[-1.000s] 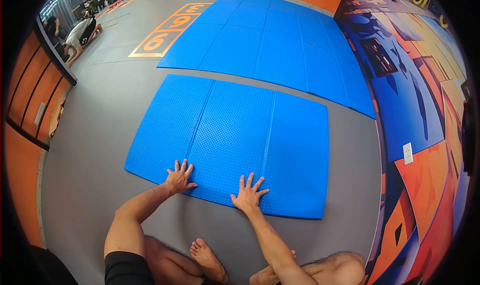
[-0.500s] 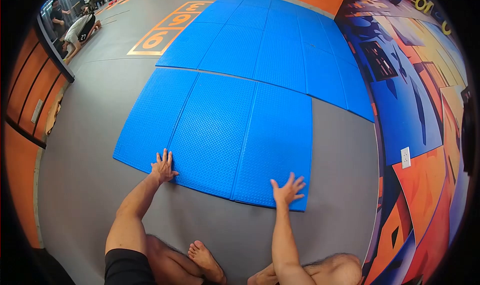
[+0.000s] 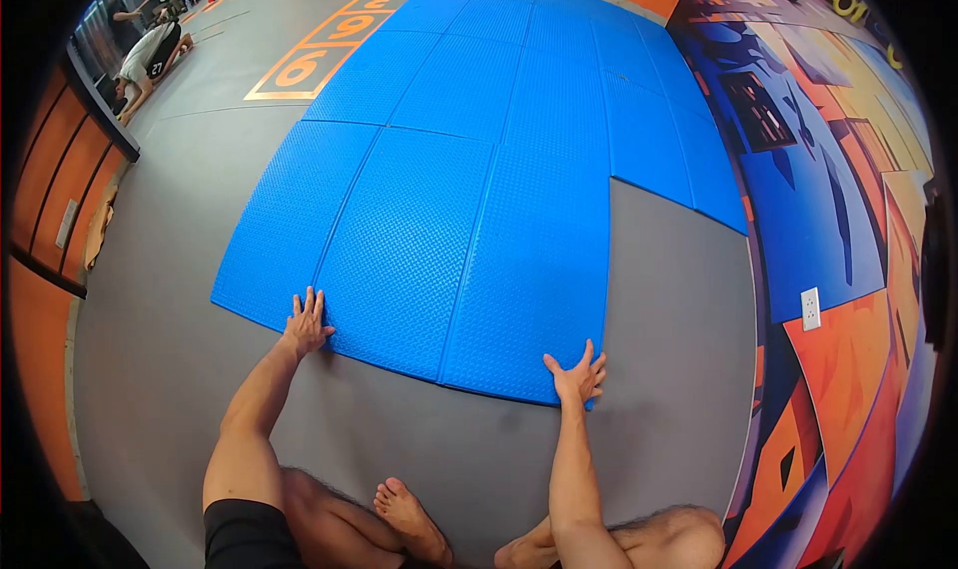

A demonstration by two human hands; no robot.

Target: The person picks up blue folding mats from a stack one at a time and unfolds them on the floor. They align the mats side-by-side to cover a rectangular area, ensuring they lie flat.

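Note:
A blue textured foam mat (image 3: 399, 240), creased into three panels, lies flat on the grey floor. Its far edge meets the larger area of blue mats (image 3: 559, 80) beyond it. My left hand (image 3: 307, 327) rests on its near edge, by the crease between the left and middle panels, with the fingers stretched out over the surface. At the near right corner my right hand (image 3: 578, 374) lies on the right panel, fingers spread. Neither hand is closed around anything. My bare feet and knees are at the bottom of the view.
Grey floor (image 3: 664, 299) runs between the mat and the mural wall (image 3: 818, 220) on the right, which has a white outlet (image 3: 810, 308). An orange wall (image 3: 45, 369) stands at left. Farther back, a person (image 3: 152, 58) bends to the floor, with another person behind.
The near mat has slid forward and slightly left, closing the gap to the far mats. Both my hands have moved with it, still touching its near edge.

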